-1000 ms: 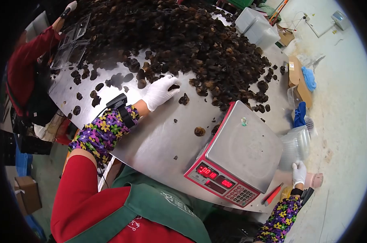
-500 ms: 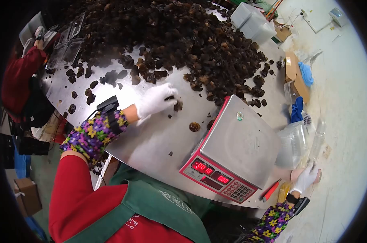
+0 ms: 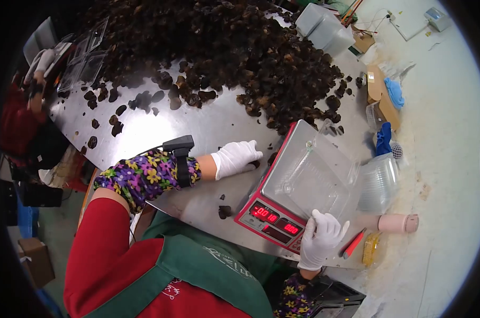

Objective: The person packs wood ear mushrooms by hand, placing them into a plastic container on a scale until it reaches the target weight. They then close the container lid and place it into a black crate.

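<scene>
My left hand (image 3: 236, 159), in a white glove, is closed round a dark dried piece (image 3: 254, 164) just left of the scale (image 3: 276, 186). A clear plastic box (image 3: 308, 177) with an open lid lies on the scale's metal plate. At the plate's front edge, my right hand (image 3: 323, 239), also gloved, pinches the near rim of the box. The red display shows -0.018 and 0.00. Another dark piece (image 3: 224, 212) lies on the metal table (image 3: 197, 196) below my left wrist.
A large heap of dark dried pieces (image 3: 213, 47) covers the table's far side. To the right are stacked clear boxes (image 3: 378, 183), a pink cup (image 3: 398, 223), a red-handled tool (image 3: 354, 244) and a cardboard box (image 3: 382, 98). A co-worker's gloved hand (image 3: 45, 61) is at the upper left.
My left hand has moved right and down. My right hand has come left from the stacked boxes, and a clear box now lies on the scale. A dark piece has appeared below my left wrist.
</scene>
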Available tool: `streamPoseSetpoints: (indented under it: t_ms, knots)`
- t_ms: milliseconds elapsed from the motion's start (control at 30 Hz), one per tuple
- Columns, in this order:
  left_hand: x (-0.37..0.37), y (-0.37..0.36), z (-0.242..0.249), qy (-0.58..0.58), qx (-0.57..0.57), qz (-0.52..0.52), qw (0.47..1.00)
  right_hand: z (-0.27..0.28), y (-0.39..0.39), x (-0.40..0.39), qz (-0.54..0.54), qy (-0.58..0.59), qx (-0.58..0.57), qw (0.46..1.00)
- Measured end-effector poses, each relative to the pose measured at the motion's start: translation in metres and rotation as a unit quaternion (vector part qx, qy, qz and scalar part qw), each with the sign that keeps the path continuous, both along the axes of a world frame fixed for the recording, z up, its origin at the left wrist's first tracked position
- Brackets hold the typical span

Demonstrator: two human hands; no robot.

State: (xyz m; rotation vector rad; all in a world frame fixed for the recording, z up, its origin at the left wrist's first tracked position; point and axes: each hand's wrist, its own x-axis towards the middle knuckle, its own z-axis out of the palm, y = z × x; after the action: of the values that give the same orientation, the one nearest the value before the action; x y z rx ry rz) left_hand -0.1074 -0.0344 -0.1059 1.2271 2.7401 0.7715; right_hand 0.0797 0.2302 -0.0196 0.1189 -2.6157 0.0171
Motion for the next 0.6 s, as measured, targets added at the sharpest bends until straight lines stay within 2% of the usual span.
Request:
streamPoseSetpoints:
  t_ms: [67,133,167,200,267,333,400,467,533,600]
  knots:
    - [-0.001,0.002,-0.004,-0.019,0.011,-0.015,1.0,0.002,-0.004,0.007,-0.03,-0.004,-0.032,0.999]
    - [0.003,-0.006,0.003,-0.112,0.071,0.002,0.991,0.002,-0.003,0.014,-0.037,-0.01,-0.032,0.999]
    - [0.006,-0.009,0.007,-0.088,0.141,0.034,0.985,0.002,-0.004,0.016,-0.035,-0.007,-0.027,0.999]
    - [0.009,-0.008,0.023,-0.085,0.142,0.035,0.986,0.002,-0.004,0.015,-0.033,-0.003,-0.022,0.999]
    - [0.022,0.0,0.068,-0.064,0.321,0.157,0.932,0.0,-0.008,0.013,-0.025,-0.006,-0.023,0.999]
    - [0.032,0.015,0.101,-0.018,0.396,0.095,0.913,-0.002,-0.013,0.012,-0.007,-0.013,-0.021,1.0]
    - [0.046,0.036,0.114,-0.035,0.389,0.03,0.92,-0.003,-0.018,0.008,0.004,-0.02,-0.036,0.999]
    - [0.055,0.056,0.111,0.059,0.316,-0.036,0.946,-0.005,-0.017,0.007,0.013,-0.02,-0.039,0.999]
    - [0.06,0.061,0.107,0.098,0.238,-0.097,0.962,-0.004,-0.018,0.007,0.017,-0.02,-0.044,0.999]
    - [0.056,0.063,0.104,0.144,0.307,-0.105,0.935,0.001,-0.02,0.009,0.011,-0.024,-0.039,0.999]
